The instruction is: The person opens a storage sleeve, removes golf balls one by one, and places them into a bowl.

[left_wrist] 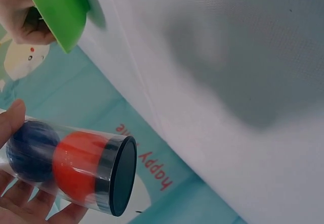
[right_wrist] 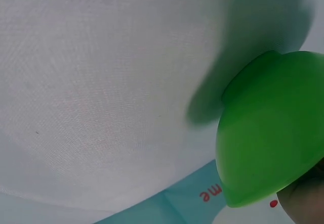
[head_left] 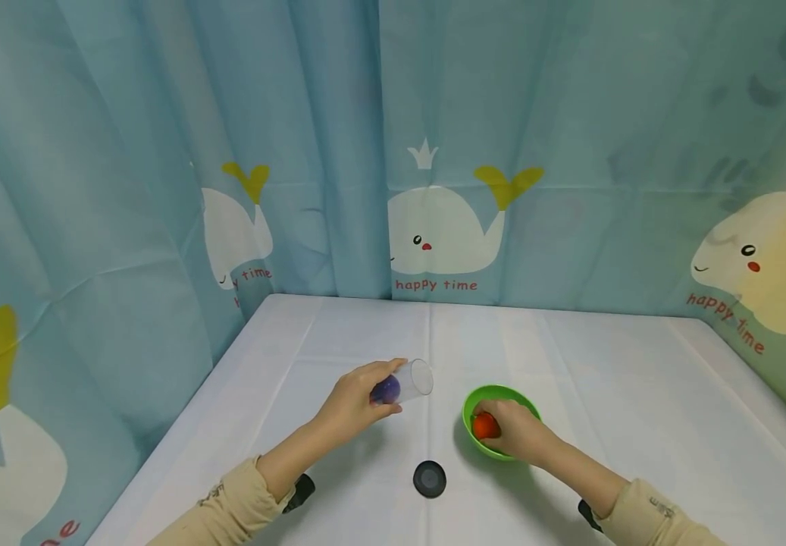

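Pale blue whale-print curtain (head_left: 433,152) all round, white-clothed table (head_left: 604,394) in the middle. Left hand (head_left: 355,402) at about ten o'clock from the dark round lid (head_left: 430,478), fingers curled round a clear tube (head_left: 406,381) held tipped on its side above the cloth, open mouth pointing toward two o'clock. Inside the tube, per the left wrist view: a dark blue ball (left_wrist: 31,150) deeper in, a red ball (left_wrist: 78,166) next to it, a black cap (left_wrist: 119,176) closing the near end. Right hand (head_left: 518,432) at roughly two o'clock from the lid, down inside the green bowl (head_left: 495,396), fingers closed around an orange-red ball (head_left: 484,426). Bowl flat on the cloth, just right of the tube, not touching it. Right wrist view mostly bowl underside and cloth, little else to read.

Judging by this: two balls already in the tube, a third in hand but not yet lifted clear of the bowl, lid lying loose on the table, not yet fitted.
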Motion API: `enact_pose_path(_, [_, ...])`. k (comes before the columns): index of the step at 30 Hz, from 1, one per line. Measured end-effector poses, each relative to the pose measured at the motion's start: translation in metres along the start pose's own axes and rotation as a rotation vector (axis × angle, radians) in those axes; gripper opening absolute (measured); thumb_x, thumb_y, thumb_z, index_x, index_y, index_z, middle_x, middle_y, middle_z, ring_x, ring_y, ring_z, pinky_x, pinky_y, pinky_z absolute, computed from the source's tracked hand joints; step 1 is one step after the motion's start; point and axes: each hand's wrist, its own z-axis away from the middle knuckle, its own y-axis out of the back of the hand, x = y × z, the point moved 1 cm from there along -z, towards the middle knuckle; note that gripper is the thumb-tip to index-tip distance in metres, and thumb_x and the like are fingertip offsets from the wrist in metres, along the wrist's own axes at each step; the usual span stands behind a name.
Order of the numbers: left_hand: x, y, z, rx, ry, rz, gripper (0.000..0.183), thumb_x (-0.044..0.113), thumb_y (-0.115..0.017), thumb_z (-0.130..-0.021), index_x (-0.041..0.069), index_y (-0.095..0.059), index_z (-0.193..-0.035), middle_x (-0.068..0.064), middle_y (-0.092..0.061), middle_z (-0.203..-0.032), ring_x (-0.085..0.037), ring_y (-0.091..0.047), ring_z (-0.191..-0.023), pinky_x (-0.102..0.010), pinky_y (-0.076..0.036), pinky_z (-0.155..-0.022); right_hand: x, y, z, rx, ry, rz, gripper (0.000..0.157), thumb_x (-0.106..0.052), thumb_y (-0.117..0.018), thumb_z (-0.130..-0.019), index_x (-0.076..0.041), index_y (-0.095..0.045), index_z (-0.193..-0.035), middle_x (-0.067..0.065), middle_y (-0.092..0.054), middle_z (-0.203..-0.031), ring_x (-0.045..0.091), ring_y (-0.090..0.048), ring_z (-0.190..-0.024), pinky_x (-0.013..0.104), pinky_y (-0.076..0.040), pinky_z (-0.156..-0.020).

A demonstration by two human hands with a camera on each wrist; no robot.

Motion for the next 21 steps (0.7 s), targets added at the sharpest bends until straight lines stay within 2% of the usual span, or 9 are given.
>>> enact_pose_path(12, [0.001, -0.001, 0.000, -0.015, -0.005, 0.009, 0.061, 0.010, -0.080, -0.072, 0.008, -0.057, -0.129, -0.011, -0.064, -0.121, -0.027, -0.062, -0.109, -0.040, -0.052, -0.088, -0.002, 0.006, 0.000, 0.031, 0.007, -0.019, 0.028, -0.002, -0.078, -0.070, 0.003, -0.065, -0.096, 0.009, -0.068, -0.090, 0.014, -0.060, -0.075, 0.021, -0.050, -0.063])
enact_pose_path(21, [0.002, -0.005, 0.001, -0.033, -0.012, 0.019, 0.060, 0.010, -0.079, -0.073, 0.008, -0.057, -0.128, -0.011, -0.064, -0.122, -0.026, -0.062, -0.110, -0.040, -0.052, -0.088, -0.005, 0.014, -0.001, 0.037, -0.021, -0.071, 0.026, -0.009, -0.076, -0.074, 0.002, -0.066, -0.096, 0.008, -0.068, -0.089, 0.016, -0.061, -0.075, 0.023, -0.051, -0.064])
